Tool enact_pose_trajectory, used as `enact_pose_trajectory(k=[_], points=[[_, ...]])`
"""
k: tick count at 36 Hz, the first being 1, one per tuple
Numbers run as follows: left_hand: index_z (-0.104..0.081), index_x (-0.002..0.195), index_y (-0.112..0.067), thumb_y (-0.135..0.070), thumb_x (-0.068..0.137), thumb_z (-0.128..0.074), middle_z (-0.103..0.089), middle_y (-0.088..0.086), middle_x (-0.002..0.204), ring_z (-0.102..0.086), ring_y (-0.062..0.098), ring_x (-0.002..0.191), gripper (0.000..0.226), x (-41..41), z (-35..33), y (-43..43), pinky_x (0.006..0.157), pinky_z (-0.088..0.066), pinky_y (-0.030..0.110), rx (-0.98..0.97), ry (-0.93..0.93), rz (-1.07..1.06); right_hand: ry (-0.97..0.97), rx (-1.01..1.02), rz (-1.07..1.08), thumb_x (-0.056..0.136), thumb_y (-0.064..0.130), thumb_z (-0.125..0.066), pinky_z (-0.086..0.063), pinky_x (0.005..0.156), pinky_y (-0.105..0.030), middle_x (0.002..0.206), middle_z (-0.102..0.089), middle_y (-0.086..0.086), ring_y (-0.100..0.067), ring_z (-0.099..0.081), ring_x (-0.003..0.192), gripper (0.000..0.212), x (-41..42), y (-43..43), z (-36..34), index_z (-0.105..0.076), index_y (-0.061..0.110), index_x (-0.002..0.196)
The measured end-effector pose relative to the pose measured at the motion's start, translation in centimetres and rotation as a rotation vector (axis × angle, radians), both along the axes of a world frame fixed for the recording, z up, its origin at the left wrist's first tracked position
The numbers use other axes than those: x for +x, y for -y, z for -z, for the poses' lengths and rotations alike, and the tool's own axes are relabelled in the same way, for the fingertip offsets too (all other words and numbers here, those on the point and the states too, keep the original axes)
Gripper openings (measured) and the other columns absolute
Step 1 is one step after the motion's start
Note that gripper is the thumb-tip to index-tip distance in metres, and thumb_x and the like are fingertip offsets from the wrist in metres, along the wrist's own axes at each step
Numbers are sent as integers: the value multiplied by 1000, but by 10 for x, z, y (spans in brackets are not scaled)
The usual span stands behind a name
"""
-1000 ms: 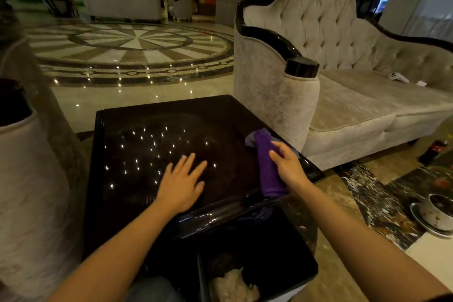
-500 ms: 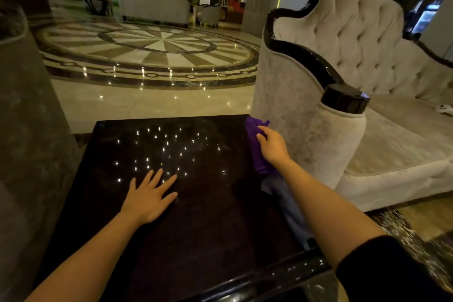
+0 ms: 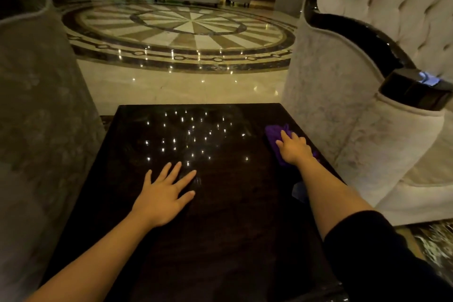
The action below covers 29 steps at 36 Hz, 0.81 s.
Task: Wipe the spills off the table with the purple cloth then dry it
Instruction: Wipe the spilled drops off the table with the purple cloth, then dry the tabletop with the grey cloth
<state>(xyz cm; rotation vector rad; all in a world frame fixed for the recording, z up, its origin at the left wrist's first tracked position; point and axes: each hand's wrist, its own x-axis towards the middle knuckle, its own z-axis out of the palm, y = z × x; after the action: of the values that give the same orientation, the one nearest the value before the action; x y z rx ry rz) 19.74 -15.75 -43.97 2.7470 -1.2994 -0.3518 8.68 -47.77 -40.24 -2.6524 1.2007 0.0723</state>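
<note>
A dark glossy table (image 3: 232,228) fills the lower middle of the head view, dotted with reflected ceiling lights. The purple cloth (image 3: 275,133) lies flat near the table's right edge. My right hand (image 3: 294,148) presses down on it, fingers pointing away from me, covering most of it. My left hand (image 3: 166,193) rests flat on the tabletop at the middle, fingers spread, holding nothing. A faint smear shows beside its fingertips. A pale blue cloth (image 3: 299,190) peeks out under my right forearm at the table's right edge.
A cream tufted sofa (image 3: 367,117) with a black-capped arm (image 3: 414,89) stands close against the table's right side. A grey upholstered chair side (image 3: 36,117) flanks the left. Polished marble floor (image 3: 183,32) lies beyond the far edge.
The view has moved closer over the table. My right hand has slid the purple cloth forward along the right edge. My left hand stays flat on the tabletop.
</note>
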Motion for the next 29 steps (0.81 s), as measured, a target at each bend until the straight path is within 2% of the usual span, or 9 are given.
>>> enact_pose_trajectory(k=[5, 7, 10, 12, 14, 18, 22, 27, 29], points=[[1, 142, -43, -57, 92, -20, 9, -1, 157, 14, 19, 143, 56, 0, -1, 0, 113, 9, 51, 2, 6, -1, -16, 83, -37, 95, 46, -21, -13, 114, -50, 156, 0, -15, -42, -10, 139, 54, -8, 0, -8, -4, 28, 143], [2, 142, -43, -58, 91, -19, 8, -1, 157, 14, 19, 143, 56, 1, 0, 0, 113, 9, 52, 3, 12, 1, 103, 104, -74, 96, 40, -29, -14, 115, -45, 155, -6, -17, -38, -13, 140, 53, -17, -7, -17, -12, 22, 144], [1, 142, -43, -58, 91, -19, 8, 0, 157, 13, 20, 143, 57, 1, 1, 0, 113, 9, 52, -2, 7, 2, 284, 82, -153, 95, 27, -41, -20, 112, -35, 150, -27, -16, -29, -25, 138, 50, -38, -20, -29, -26, 13, 140], [1, 142, -42, -58, 91, -19, 7, 0, 157, 12, 20, 143, 57, 1, 2, 0, 113, 9, 52, -6, 2, 4, 332, 57, -192, 93, 23, -47, -23, 110, -33, 147, -35, -15, -29, -31, 135, 50, -57, -28, -34, -31, 12, 138], [0, 142, -42, -58, 91, -19, 7, 1, 157, 12, 21, 143, 57, 1, 2, -1, 113, 9, 53, -4, -1, 6, 300, 56, -203, 92, 26, -49, -21, 111, -33, 148, -32, -16, -28, -29, 137, 53, -79, -37, -32, -29, 17, 139], [1, 143, -40, -57, 92, -17, 6, 2, 157, 11, 22, 143, 57, -1, 1, 1, 113, 7, 53, 10, 20, 13, 166, 105, -140, 90, 37, -50, -14, 115, -38, 154, -13, -18, -30, -15, 142, 60, -118, -53, -22, -20, 29, 141], [2, 143, -40, -57, 92, -16, 6, 2, 157, 10, 22, 144, 57, -8, -4, 4, 114, 5, 53, -6, 43, 75, 130, 75, -13, 88, 49, -46, -17, 114, -42, 156, -4, -15, -33, -11, 142, 63, -163, -74, -9, -15, 37, 141], [1, 143, -40, -57, 92, -17, 6, 2, 157, 8, 22, 144, 56, 6, -15, 7, 114, 4, 52, -16, 77, 43, 47, -79, 72, 87, 59, -35, -25, 109, -51, 156, -3, -15, -40, -17, 138, 62, -157, -84, -7, -9, 40, 141], [0, 143, -41, -57, 92, -17, 5, 3, 157, 7, 22, 144, 56, 9, -16, 5, 114, 3, 51, -11, 76, 37, 2, -116, 111, 89, 56, -33, -28, 105, -52, 153, -15, -16, -41, -26, 132, 59, -157, -87, -2, -9, 40, 141]])
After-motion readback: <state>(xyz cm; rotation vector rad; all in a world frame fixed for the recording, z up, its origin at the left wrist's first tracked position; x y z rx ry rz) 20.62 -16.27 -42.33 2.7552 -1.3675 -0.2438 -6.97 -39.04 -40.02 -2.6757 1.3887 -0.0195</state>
